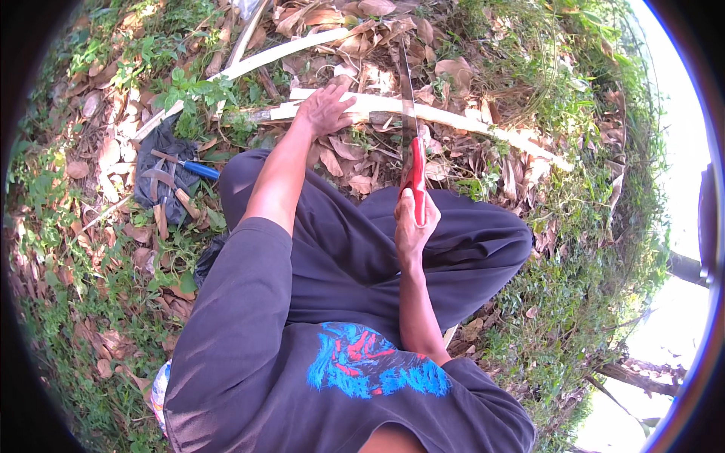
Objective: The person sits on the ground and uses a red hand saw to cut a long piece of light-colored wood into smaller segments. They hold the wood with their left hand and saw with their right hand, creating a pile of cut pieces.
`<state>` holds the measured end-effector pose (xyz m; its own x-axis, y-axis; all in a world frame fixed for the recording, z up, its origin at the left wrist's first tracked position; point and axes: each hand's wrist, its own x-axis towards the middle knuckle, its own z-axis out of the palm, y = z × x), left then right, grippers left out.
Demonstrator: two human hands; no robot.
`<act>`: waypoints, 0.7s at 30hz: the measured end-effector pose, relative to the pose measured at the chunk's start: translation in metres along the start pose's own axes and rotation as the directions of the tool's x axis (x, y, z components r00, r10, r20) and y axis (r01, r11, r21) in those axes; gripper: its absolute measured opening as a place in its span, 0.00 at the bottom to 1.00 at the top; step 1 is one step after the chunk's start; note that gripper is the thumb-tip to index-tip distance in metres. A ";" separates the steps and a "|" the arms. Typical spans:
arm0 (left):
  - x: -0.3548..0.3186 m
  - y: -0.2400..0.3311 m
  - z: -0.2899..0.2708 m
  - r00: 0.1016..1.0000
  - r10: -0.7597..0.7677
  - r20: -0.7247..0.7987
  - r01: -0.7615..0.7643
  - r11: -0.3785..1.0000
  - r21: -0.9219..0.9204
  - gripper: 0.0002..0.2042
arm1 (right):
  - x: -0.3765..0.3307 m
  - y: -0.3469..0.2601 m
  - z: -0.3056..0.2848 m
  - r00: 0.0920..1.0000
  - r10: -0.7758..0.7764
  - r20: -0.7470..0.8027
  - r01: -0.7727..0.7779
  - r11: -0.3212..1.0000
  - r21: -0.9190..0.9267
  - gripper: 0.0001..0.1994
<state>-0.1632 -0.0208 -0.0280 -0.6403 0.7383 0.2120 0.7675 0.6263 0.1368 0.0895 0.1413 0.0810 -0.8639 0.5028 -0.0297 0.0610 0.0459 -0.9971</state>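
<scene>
My right hand (416,219) is wrapped round the red handle of a handsaw (416,170). The saw's long, narrow blade points away from me and crosses a pale, peeled wooden strip (457,121). Left of the blade, my left hand (327,112) lies flat on that strip with its fingers spread. Beneath the strip, a darker piece of wood (260,115) shows at its left part. Whether the teeth have cut into the strip cannot be seen.
A longer pale strip (283,51) lies beyond, slanting down to the left. On black plastic (160,140) at my left rest a blue-handled tool (200,169) and a curved blade with a wooden handle (186,202). Dry leaves and grass cover the ground round my crossed legs.
</scene>
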 end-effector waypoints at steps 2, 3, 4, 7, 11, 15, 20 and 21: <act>0.001 -0.001 -0.002 1.000 0.012 -0.008 -0.012 0.999 0.040 0.20 | 0.001 -0.002 -0.001 1.000 0.014 -0.012 -0.014 0.999 0.030 0.11; 0.005 -0.005 0.001 0.999 0.035 0.010 -0.036 0.998 0.042 0.20 | 0.001 -0.005 -0.001 1.000 0.022 -0.018 -0.021 0.998 0.056 0.11; 0.006 -0.010 0.005 0.998 0.049 0.033 -0.051 0.998 0.043 0.20 | -0.001 -0.007 -0.002 0.999 0.035 -0.016 -0.034 0.996 0.080 0.11; 0.016 -0.018 0.012 0.996 0.079 -0.038 -0.080 0.996 -0.031 0.19 | -0.005 -0.013 -0.010 0.996 0.077 -0.042 -0.069 0.985 0.159 0.07; 0.025 -0.012 -0.004 0.992 0.077 -0.096 -0.084 0.994 -0.074 0.15 | -0.002 -0.027 -0.017 0.999 0.028 -0.047 -0.019 0.983 0.183 0.08; 0.028 -0.014 0.008 0.994 0.078 -0.079 -0.081 0.996 -0.029 0.12 | 0.001 -0.029 -0.019 0.998 0.023 -0.066 -0.011 0.982 0.187 0.07; 0.028 -0.021 0.009 1.000 -0.011 -0.012 0.010 0.998 -0.060 0.13 | -0.003 -0.028 -0.021 0.994 0.084 -0.064 -0.073 0.984 0.165 0.07; 0.026 -0.021 0.013 1.000 -0.027 -0.006 0.026 0.997 -0.072 0.14 | -0.003 -0.028 -0.020 0.994 0.093 -0.062 -0.082 0.983 0.164 0.08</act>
<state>-0.1965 -0.0111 -0.0382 -0.6604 0.7198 0.2139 0.7507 0.6258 0.2118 0.1002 0.1556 0.1106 -0.8221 0.5570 -0.1177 0.0484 -0.1377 -0.9893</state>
